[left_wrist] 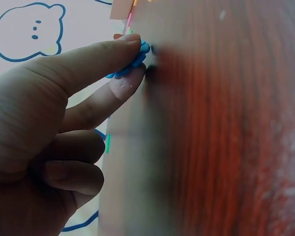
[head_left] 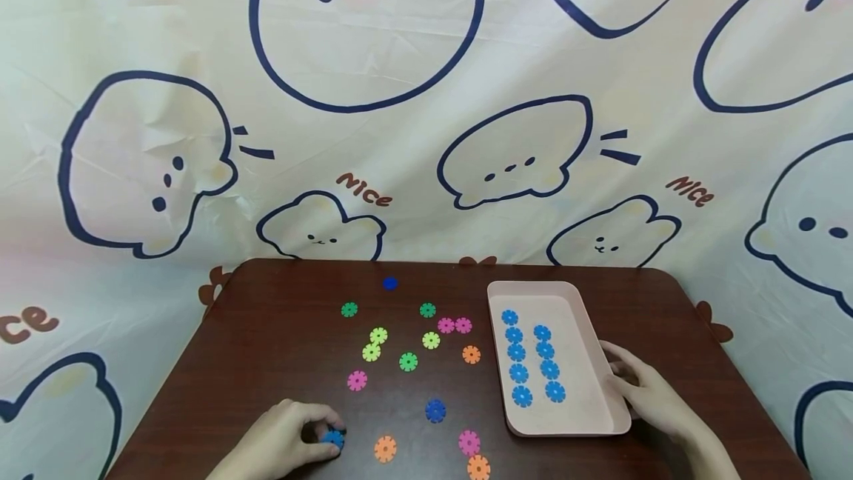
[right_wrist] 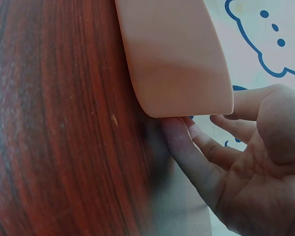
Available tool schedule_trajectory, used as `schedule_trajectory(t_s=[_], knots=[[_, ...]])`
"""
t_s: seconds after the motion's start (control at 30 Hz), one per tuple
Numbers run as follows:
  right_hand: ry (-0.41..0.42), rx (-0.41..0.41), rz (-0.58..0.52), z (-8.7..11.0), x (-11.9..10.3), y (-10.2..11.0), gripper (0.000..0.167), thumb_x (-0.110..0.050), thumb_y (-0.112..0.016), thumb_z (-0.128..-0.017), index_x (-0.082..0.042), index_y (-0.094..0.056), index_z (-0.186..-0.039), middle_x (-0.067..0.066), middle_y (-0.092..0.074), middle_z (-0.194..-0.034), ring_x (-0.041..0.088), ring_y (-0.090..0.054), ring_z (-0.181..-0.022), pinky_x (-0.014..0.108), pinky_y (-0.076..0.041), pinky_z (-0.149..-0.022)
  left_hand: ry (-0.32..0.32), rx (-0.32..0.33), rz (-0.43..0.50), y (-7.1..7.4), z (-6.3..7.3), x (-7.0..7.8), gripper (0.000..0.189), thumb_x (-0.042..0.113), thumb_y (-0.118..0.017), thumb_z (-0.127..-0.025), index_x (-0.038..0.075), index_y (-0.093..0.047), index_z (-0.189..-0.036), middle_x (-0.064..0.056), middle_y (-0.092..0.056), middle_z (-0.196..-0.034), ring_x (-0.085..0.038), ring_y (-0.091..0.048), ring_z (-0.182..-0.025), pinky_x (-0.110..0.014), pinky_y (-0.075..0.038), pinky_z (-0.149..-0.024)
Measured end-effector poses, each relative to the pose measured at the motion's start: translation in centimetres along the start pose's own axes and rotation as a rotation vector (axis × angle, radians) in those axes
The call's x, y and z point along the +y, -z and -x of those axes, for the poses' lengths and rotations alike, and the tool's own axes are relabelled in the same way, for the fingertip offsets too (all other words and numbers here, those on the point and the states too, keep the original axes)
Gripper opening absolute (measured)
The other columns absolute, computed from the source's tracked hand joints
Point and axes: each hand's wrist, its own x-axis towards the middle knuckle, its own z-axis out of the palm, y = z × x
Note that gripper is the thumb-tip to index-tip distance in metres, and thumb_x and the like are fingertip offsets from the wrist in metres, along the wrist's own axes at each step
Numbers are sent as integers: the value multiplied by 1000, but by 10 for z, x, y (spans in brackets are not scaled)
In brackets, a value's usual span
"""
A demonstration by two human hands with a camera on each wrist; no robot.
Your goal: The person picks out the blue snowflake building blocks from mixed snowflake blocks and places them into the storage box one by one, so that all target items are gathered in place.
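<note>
Looking down from the head, I see my left hand pinching a blue disc at the table's near edge, my right hand resting against the pink tray (ten blue discs inside). Left wrist: fingers clamp that disc. Right wrist: relaxed fingers touch the tray's rim.

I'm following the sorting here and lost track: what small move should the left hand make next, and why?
Probably lift the blue disc that the left hand pinches and carry it to the pink tray, which holds only blue discs and is steadied by the right hand.
</note>
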Motion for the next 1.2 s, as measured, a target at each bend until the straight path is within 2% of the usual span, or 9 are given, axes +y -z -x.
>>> schedule_trajectory(t_s=[0.27,0.53,0.67,0.8,1.0,1.2], knots=[[0,0,-4,0,1,0,63,-16,-59,-107,-9,-30,-162,24,-58,-128,31,-67,-100,48,-60,-70,-43,-10,67,-1,-3,5,15,29,-83,-90,23,-78,-103,16,-68,-77,-4,-61,-70,-25,-50,-65],[-2,-3,-7,0,1,0,64,-17,-60,-107,-9,-30,-162,24,-58,-127,31,-67,-99,48,-60,-70,-82,6,65,-3,-12,16,16,29,-83,-91,20,-81,-103,18,-70,-81,-2,-64,-76,-25,-51,-68],[0,-7,-12,0,1,0,64,-18,-60,-107,-9,-30,-162,24,-57,-127,31,-68,-99,48,-61,-71,-79,0,114,-3,-21,24,20,27,-83,-91,14,-81,-106,14,-71,-81,-4,-64,-74,-24,-52,-66],[2,-6,-11,0,1,1,64,-18,-59,-107,-9,-29,-162,23,-57,-128,31,-67,-100,48,-61,-71,-105,6,134,-3,-32,33,23,26,-83,-91,12,-81,-108,13,-71,-81,-5,-64,-72,-24,-51,-63],[-1,-2,-4,0,2,1,63,-18,-59,-107,-10,-30,-162,22,-58,-127,30,-67,-99,47,-60,-71,-188,10,123,-6,-48,46,15,25,-82,-92,17,-79,-103,13,-71,-81,-6,-64,-70,-26,-53,-62],[-4,3,1,-2,3,1,63,-19,-59,-107,-10,-30,-162,22,-57,-127,30,-66,-100,47,-60,-71,-215,4,102,-12,-68,60,7,26,-81,-93,22,-79,-97,15,-71,-81,-5,-66,-75,-26,-52,-64]])
